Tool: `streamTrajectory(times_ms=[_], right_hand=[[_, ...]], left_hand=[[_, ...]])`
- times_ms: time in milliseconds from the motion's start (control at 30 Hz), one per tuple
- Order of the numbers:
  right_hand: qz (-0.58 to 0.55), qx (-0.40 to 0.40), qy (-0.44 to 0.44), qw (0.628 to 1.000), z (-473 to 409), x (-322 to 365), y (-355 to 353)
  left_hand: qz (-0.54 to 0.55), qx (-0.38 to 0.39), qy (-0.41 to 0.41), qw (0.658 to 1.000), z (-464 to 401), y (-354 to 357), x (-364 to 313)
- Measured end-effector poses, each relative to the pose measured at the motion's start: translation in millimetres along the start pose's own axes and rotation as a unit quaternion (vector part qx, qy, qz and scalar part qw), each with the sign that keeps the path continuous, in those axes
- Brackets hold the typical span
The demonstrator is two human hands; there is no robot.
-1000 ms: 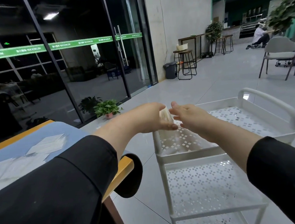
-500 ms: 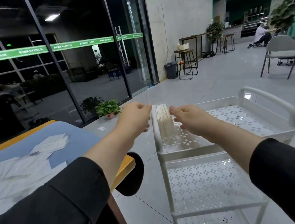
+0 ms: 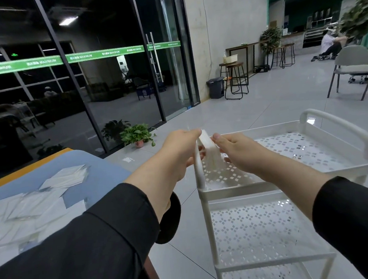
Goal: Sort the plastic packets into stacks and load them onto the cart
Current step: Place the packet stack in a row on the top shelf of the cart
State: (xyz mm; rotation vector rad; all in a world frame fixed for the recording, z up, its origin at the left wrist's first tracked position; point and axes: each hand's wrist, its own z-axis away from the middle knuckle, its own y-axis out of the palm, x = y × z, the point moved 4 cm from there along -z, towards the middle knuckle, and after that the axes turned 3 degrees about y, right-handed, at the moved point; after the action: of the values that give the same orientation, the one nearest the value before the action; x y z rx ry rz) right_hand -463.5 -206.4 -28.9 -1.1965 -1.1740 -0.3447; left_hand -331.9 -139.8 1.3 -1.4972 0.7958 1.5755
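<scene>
A stack of white plastic packets (image 3: 210,152) stands on edge, tilted, in the near-left corner of the white cart's top tray (image 3: 266,129). My left hand (image 3: 180,149) reaches over the tray's left rim and pinches the stack's upper left edge. On the other side, my right hand (image 3: 234,146) holds the stack, thumb on its top and fingers curled against its right face. Several loose packets (image 3: 30,206) lie spread on the blue mat (image 3: 102,174) of the table at left, and a small pile (image 3: 68,177) lies further back.
The cart has a lower perforated shelf (image 3: 258,228) and a curved handle (image 3: 358,134) at its far right end. A potted plant (image 3: 137,135) stands by the glass wall. Stools (image 3: 235,80), a bin (image 3: 215,87) and a chair (image 3: 355,66) stand further off on the tiled floor.
My left hand let go of the stack and drew left, then came back onto its top edge. The stack now leans instead of standing straight. The right hand stayed beside it.
</scene>
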Motion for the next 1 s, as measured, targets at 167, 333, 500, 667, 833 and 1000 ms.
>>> streamTrajectory(times_ms=[167,333,500,667,833,1000], right_hand=[[0.018,0.01,-0.013,1.0,5.6,3.5,1.8],[0.029,0.005,-0.034,0.999,8.4,7.0,1.0],[0.024,-0.013,-0.031,0.999,4.2,4.7,-1.2],[0.02,-0.03,-0.016,0.999,1.4,1.5,-2.6],[0.02,-0.035,-0.014,0.999,2.5,1.6,-2.9],[0.011,-0.034,-0.003,0.999,1.8,0.0,-2.9]], left_hand=[[-0.04,-0.009,0.017,0.999,-3.6,-2.6,3.0],[-0.295,-0.066,0.176,0.937,-1.0,-14.9,-11.2],[-0.467,0.063,0.218,0.855,4.1,-9.1,-21.7],[-0.541,0.088,0.188,0.815,1.3,-7.3,-29.5],[-0.555,0.137,0.192,0.798,4.2,0.1,-27.3],[-0.646,0.116,0.17,0.736,-0.8,17.2,-28.4]])
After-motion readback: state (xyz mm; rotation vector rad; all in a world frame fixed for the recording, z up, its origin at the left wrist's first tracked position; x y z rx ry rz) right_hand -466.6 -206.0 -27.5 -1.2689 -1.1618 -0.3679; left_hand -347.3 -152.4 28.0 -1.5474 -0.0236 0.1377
